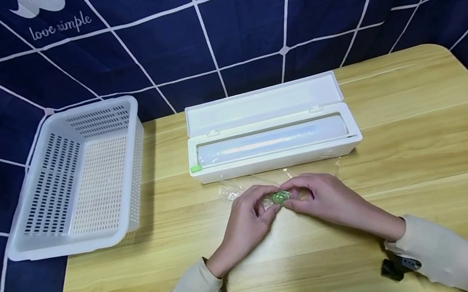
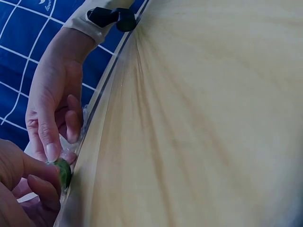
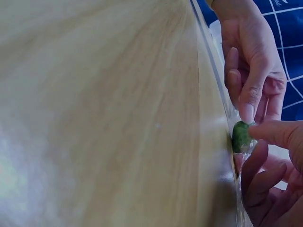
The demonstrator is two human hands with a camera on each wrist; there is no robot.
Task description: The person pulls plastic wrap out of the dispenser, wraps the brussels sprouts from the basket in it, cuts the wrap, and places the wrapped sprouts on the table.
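Observation:
A small, rounded green piece that looks like cucumber (image 1: 280, 196) lies between both hands, with clear cling film (image 1: 231, 189) around it. My left hand (image 1: 247, 219) pinches its left side between thumb and fingers. From the other side my right hand (image 1: 330, 198) pinches it the same way, the fingertips of both hands almost meeting. Dark green skin shows on the cucumber-like piece (image 2: 65, 173) in the left wrist view. Low over the table, the cucumber-like piece (image 3: 242, 137) also shows between the fingertips in the right wrist view. Whether it touches the wood, I cannot tell.
Just behind the hands stands a white cling film box (image 1: 276, 163), lid raised, holding a film roll (image 1: 270, 140). A green slider (image 1: 196, 168) sits at its left front corner. A white perforated basket (image 1: 136, 168) stands at the left on the wooden table (image 1: 427, 148).

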